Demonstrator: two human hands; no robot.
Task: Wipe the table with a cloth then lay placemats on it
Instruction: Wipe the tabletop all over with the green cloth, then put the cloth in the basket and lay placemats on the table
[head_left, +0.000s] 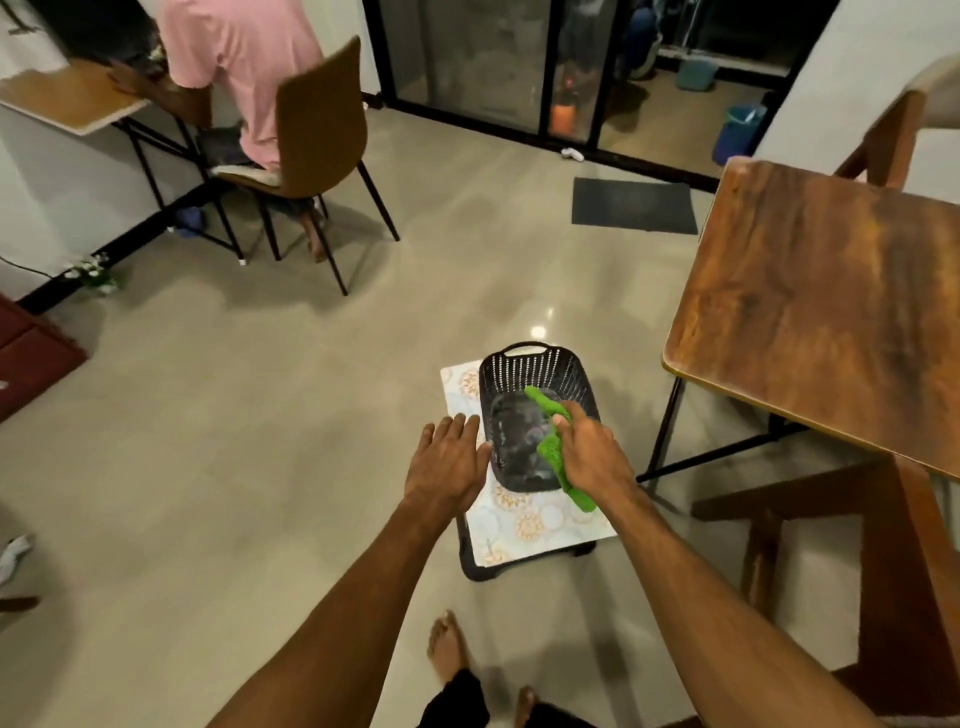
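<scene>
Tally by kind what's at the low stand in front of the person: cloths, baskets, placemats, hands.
green cloth: 1
black basket: 1
patterned placemat: 1 showing
hands: 2, left hand and right hand
total: 5

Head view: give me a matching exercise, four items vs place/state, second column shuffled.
1 green cloth
2 black basket
3 left hand
4 wooden table

a stands on the patterned mat
b fingers straight, holding nothing
c far right of the view
d gripped by the right hand

Pairs: 1-d, 2-a, 3-b, 4-c
</scene>
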